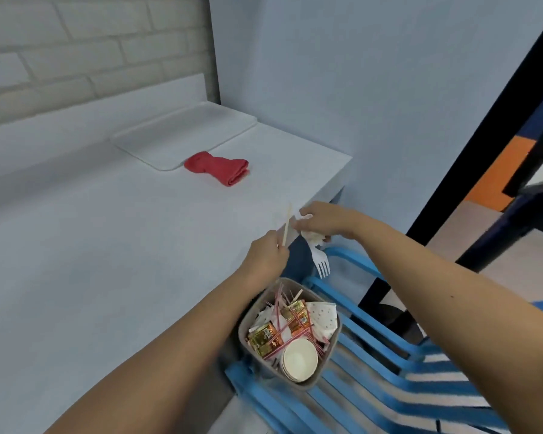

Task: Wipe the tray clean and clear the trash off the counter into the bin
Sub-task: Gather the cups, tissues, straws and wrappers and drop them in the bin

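At the surface's [123,245] 3 o'clock edge, both arms reach forward. The left hand's [268,252] grip pinches a thin stick [286,225] upright. The right hand's [323,222] grip curls round crumpled paper [311,235] and a white fork [322,266], tines down above the bin [314,383] at 6 o'clock. The tray [185,133] lies at 11 o'clock, with a red cloth [217,166] at its near edge.

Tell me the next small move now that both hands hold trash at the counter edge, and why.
Probably move both hands down over the bin and let go. The left hand pinches a wooden stick, the right hand grips a crumpled napkin and a white fork, and the bin sits open just below them, already holding trash.
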`<state>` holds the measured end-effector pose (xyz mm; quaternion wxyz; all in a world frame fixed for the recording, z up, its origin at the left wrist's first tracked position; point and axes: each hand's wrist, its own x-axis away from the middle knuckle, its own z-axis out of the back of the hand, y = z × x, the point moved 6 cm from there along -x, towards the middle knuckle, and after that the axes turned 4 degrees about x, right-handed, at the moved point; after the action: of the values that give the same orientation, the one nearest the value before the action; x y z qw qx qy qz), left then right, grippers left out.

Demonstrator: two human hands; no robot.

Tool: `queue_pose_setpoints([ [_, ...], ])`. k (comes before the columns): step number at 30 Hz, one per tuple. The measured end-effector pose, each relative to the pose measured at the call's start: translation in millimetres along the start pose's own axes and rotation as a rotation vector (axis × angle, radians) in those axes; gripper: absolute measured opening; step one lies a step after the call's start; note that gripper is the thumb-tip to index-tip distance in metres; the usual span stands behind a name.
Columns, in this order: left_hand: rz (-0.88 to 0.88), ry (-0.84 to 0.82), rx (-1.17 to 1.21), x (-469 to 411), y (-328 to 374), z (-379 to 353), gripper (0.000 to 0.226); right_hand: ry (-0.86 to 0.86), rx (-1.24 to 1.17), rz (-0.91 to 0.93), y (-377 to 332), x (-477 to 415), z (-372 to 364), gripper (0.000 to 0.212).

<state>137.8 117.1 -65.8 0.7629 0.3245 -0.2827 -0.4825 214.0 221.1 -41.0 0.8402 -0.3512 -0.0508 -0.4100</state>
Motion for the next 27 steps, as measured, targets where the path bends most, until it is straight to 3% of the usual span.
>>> queue_pose_setpoints([
  [5, 0.063, -0.037, -0.057, 5, -36, -55, 0.014, -0.072, 0.076, -0.107, 64, 0, -51, 0.021],
  [12, 0.171, -0.141, 0.04, 13, -96, -91, 0.011, -0.138, 0.164, -0.134, 111, -10, -126, 0.04],
  [19, 0.223, -0.175, 0.024, 16, -135, -109, 0.013, -0.118, 0.08, -0.162, 128, -12, -133, 0.041],
  [27, 0.107, -0.038, -0.15, 6, -143, -130, 0.014, -0.097, 0.06, -0.147, 127, -14, -143, 0.045],
])
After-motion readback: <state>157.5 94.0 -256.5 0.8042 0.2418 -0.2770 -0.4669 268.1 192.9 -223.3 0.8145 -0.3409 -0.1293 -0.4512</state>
